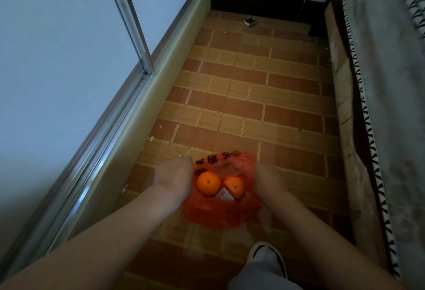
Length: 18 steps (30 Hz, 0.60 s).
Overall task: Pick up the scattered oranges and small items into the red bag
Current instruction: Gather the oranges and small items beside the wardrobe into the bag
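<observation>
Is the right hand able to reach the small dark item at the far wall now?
Probably not: the right hand holds the red bag close by, and the dark item lies far off across open floor.

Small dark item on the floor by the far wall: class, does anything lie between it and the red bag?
Nothing visible does. Bare tiled floor runs from the small dark item to the red bag. The bag's mouth is held wide by the left hand and right hand, with two oranges inside.
</observation>
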Available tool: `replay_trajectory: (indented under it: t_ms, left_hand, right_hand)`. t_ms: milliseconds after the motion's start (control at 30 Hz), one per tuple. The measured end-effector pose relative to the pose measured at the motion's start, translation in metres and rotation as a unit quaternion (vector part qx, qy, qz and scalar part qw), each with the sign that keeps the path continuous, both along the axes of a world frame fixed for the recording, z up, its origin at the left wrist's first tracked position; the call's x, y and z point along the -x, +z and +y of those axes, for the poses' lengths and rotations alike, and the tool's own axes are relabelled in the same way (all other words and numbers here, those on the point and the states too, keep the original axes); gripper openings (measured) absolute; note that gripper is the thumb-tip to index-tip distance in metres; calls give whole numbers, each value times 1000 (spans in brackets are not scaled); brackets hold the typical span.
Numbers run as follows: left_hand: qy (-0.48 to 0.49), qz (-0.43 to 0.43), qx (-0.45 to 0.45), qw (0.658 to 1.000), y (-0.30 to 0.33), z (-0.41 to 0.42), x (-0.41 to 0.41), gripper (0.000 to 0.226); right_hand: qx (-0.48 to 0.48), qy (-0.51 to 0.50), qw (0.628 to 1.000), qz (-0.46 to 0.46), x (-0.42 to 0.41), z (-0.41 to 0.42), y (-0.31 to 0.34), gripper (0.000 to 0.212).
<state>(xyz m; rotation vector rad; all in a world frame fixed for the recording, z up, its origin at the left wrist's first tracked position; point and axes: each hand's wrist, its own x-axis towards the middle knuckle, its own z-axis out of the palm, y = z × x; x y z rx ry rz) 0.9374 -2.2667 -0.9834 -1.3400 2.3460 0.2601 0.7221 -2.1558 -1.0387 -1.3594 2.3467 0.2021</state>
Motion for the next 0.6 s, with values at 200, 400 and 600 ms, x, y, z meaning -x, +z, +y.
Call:
replay_trajectory:
  t_ms: [200, 400, 600]
  left_hand:
    - [-22, 154, 54, 986, 14, -1, 10, 18]
    - [-20, 317, 103, 943, 32, -15, 22, 8]
    - [7, 447, 83, 891, 54, -29, 53, 4]
  right_hand:
    - [201, -48, 974, -88, -9, -12, 17, 18]
    - [322, -89, 935, -122, -3, -20, 48, 27]
    - [402, -116, 893, -164, 17, -23, 83, 34]
